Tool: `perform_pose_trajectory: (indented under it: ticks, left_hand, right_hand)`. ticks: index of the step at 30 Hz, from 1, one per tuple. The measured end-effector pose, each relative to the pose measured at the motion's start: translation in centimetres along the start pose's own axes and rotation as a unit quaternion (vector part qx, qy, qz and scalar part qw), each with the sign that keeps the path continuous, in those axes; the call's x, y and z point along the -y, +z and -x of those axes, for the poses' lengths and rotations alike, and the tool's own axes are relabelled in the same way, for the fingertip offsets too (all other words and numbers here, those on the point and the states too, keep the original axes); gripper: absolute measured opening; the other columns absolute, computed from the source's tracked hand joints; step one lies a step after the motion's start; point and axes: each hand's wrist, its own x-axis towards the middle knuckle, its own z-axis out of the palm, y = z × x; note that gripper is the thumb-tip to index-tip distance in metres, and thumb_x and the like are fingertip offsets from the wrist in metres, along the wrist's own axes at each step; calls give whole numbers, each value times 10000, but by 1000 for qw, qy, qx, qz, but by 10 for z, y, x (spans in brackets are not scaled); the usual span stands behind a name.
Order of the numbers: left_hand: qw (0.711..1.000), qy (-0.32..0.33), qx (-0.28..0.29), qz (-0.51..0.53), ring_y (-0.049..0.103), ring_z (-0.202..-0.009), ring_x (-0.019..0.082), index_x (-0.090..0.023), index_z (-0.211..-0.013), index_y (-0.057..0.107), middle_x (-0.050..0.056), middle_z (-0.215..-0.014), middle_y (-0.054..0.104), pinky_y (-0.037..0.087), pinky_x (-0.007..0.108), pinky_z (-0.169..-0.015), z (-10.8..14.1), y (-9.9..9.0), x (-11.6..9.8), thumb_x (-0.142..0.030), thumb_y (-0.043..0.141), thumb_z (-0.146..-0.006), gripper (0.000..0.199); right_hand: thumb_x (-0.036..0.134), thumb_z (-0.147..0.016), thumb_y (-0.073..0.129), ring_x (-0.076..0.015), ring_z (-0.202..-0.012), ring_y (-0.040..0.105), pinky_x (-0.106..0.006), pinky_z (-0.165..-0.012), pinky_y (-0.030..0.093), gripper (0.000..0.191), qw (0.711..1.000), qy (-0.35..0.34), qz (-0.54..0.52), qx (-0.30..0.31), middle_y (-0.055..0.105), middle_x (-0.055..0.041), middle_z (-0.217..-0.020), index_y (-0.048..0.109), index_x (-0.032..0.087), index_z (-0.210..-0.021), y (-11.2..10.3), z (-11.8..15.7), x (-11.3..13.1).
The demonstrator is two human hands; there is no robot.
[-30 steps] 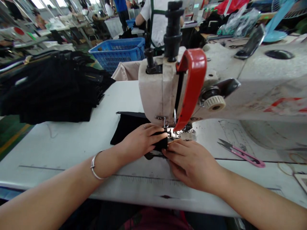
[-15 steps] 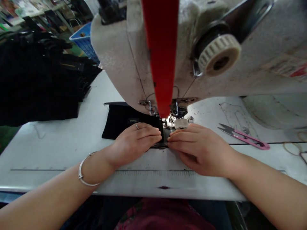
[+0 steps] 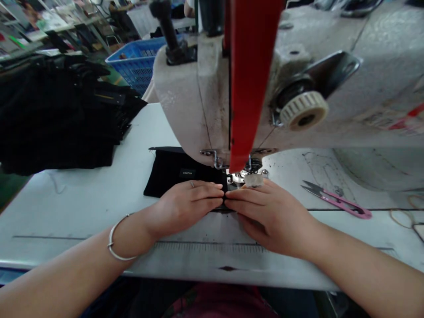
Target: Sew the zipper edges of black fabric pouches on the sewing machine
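A black fabric piece (image 3: pixel 165 174) with a small dark label (image 3: pixel 187 173) lies on the sewing machine's table, its right edge beside the presser foot (image 3: pixel 236 177). My left hand (image 3: pixel 185 205), fingers together, holds the fabric down near that edge; its thumb is hidden. Bent inward with the fingers closed, my right hand (image 3: pixel 268 212) has its fingertips at the fabric's right edge, just in front of the foot. Whatever lies under its fingers is hidden. The fingertips of both hands almost meet.
Pink-handled thread snips (image 3: pixel 338 199) lie to the right. A pile of black garments (image 3: pixel 56 115) covers the table's left end, with a blue basket (image 3: pixel 135 62) behind. The machine head (image 3: pixel 185 97) and a red bar (image 3: pixel 250 88) hang over the work.
The view has tilted up and shifted slightly left. My right fingertips have moved left to the fabric's edge, closing the gap to my left hand. The fabric stays by the foot.
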Motion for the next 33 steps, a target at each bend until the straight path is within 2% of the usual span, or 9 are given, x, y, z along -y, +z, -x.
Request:
perform_pose_trajectory:
  ticks: [5, 8, 11, 15, 22, 25, 29, 33]
  left_hand:
    - [999, 1, -8, -43, 637, -1108, 121, -98, -1078, 626, 54, -1110, 713, 505, 223, -1025, -6, -1, 7, -115, 448, -982, 203]
    - [998, 6, 5, -63, 634, -1111, 120, -99, -1078, 629, 62, -1116, 711, 503, 235, -1027, -11, -1, 13, -94, 378, -993, 265]
    - [998, 3, 14, -65, 631, -1114, 126, -116, -1068, 640, 61, -1102, 713, 491, 265, -1049, -13, 0, 19, -85, 392, -982, 265]
    - [998, -50, 19, -46, 635, -1105, 115, -172, -1041, 668, 28, -1090, 718, 463, 258, -1066, -16, 5, 26, -75, 491, -943, 224]
    - [990, -121, 8, -77, 692, -939, 161, -201, -976, 708, 15, -984, 744, 546, 286, -891, -24, 8, 37, -181, 531, -953, 179]
    - [989, -127, -9, -77, 699, -909, 170, -214, -970, 722, 15, -983, 747, 558, 289, -851, -25, 9, 39, -198, 542, -950, 182]
    - [989, -139, -25, -40, 696, -948, 160, -219, -979, 730, 11, -1029, 744, 554, 275, -873, -22, 11, 42, -214, 535, -957, 197]
    - [989, -146, -14, -5, 688, -977, 136, -226, -1035, 721, -1, -1067, 738, 545, 254, -903, -17, 12, 46, -219, 523, -964, 211]
  right_hand:
    - [141, -854, 512, -233, -1043, 593, -427, -902, 462, 340, 1000, 13, 3, -8, 656, -67, -1194, 621, 156, -1176, 1, -3, 1]
    - [157, -869, 502, -256, -1047, 591, -446, -890, 484, 333, 999, 31, 25, -6, 658, -92, -1161, 629, 144, -1176, 3, -5, 1]
    - [184, -887, 496, -274, -1040, 584, -468, -879, 495, 338, 997, 58, 51, -6, 646, -121, -1110, 631, 138, -1193, 4, -7, 1]
    - [226, -907, 477, -292, -997, 576, -481, -846, 509, 358, 993, 87, 82, 2, 637, -129, -1020, 624, 119, -1216, 7, -11, 0]
    - [263, -915, 487, -301, -998, 563, -482, -865, 497, 378, 990, 98, 100, 9, 626, -130, -1025, 614, 109, -1236, 10, -14, -1]
    - [263, -915, 493, -292, -984, 563, -470, -861, 495, 363, 990, 96, 99, 5, 626, -124, -1022, 619, 113, -1221, 10, -13, -3]
    - [261, -917, 491, -276, -957, 560, -452, -850, 490, 335, 991, 90, 96, 0, 629, -116, -1009, 630, 125, -1190, 10, -12, -4]
    - [269, -918, 494, -268, -947, 553, -440, -860, 479, 320, 991, 91, 99, -4, 634, -103, -1011, 637, 144, -1176, 11, -11, -5]
